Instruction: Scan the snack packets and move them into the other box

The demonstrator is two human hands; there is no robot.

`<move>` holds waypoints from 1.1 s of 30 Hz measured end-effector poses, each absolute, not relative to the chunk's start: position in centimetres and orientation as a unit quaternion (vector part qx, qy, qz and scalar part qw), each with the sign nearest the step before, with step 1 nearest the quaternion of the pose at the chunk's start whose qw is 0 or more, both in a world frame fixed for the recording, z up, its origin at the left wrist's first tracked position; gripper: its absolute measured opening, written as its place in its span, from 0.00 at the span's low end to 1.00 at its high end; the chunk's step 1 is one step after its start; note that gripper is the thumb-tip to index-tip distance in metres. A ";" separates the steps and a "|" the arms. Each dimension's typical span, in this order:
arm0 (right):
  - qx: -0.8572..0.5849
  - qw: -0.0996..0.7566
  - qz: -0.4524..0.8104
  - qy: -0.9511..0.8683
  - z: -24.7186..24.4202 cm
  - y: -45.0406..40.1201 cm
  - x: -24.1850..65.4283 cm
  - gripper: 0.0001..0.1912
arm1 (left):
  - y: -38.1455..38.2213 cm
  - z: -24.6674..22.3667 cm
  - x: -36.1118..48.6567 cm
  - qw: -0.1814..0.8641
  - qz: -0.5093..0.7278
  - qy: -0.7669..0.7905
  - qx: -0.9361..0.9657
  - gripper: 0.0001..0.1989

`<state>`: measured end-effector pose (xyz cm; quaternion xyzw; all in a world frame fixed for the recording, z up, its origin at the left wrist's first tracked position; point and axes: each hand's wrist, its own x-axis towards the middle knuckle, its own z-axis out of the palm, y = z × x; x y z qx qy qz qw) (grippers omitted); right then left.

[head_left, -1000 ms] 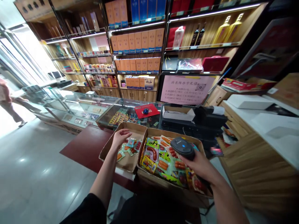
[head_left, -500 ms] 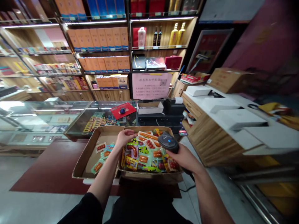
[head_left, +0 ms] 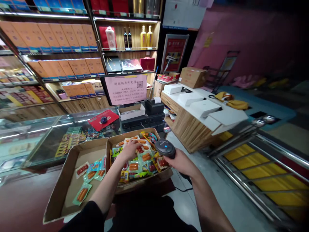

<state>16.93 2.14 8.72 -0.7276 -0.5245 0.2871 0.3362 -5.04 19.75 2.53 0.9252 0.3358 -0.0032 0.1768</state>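
Note:
My right hand is wrapped round a dark handheld barcode scanner, which has a blue light on top and sits at the right rim of the right cardboard box. That box is full of small snack packets, many of them packaged sausages. My left hand reaches over this pile, fingers stretched out and touching or just above a packet of small red sausages. Under my left forearm is a second, shallower cardboard box with several sausage packets lying in it.
Behind the boxes, a glass display counter carries a red sheet. A monitor with a pink notice and a receipt printer stand beyond. A white-topped cabinet and a metal railing are on the right. The scanner cable hangs low.
The view has swung to the right. My left hand has moved from the left rim of the full box to over its packets. The scanner stays in my right hand.

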 end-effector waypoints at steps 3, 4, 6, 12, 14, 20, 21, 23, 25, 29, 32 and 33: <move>-0.732 0.339 0.286 -0.518 8.7 1.8 16.8 0.12 | 20.0 2.6 -4.4 0.180 0.020 0.329 0.927 0.30; -0.732 0.340 0.286 -0.516 8.7 1.7 16.8 0.12 | 20.2 2.6 -4.2 0.191 0.033 0.326 0.925 0.26; -0.733 0.338 0.289 -0.514 8.6 1.6 16.8 0.12 | 20.8 2.7 -4.0 0.223 0.071 0.329 0.915 0.14; -0.726 0.328 0.292 -0.530 8.2 2.0 16.4 0.16 | 23.0 2.9 -4.6 0.359 0.174 0.468 0.789 0.17; -0.717 0.334 0.290 -0.539 8.1 2.3 16.2 0.17 | 23.5 3.0 -5.1 0.419 0.215 0.458 0.754 0.18; -0.679 0.358 0.312 -0.559 8.2 3.2 15.2 0.19 | 23.5 2.5 -5.6 0.577 0.239 0.389 0.677 0.22; -0.678 0.359 0.314 -0.560 8.2 3.4 15.0 0.18 | 23.5 2.5 -5.5 0.594 0.235 0.384 0.666 0.22; -0.672 0.358 0.319 -0.564 8.3 3.6 14.8 0.17 | 23.4 2.5 -5.3 0.627 0.232 0.380 0.639 0.22; -0.663 0.360 0.315 -0.575 8.3 3.8 14.5 0.18 | 23.4 2.7 -5.1 0.656 0.242 0.380 0.606 0.23; -0.666 0.351 0.315 -0.578 8.7 3.7 13.9 0.23 | 23.3 3.0 -4.4 0.680 0.277 0.375 0.566 0.25; -0.678 0.338 0.316 -0.571 8.8 3.5 13.8 0.24 | 23.3 3.1 -4.0 0.667 0.300 0.386 0.563 0.25; -0.679 0.337 0.313 -0.572 8.8 3.5 13.9 0.25 | 23.3 3.1 -3.8 0.665 0.305 0.388 0.561 0.25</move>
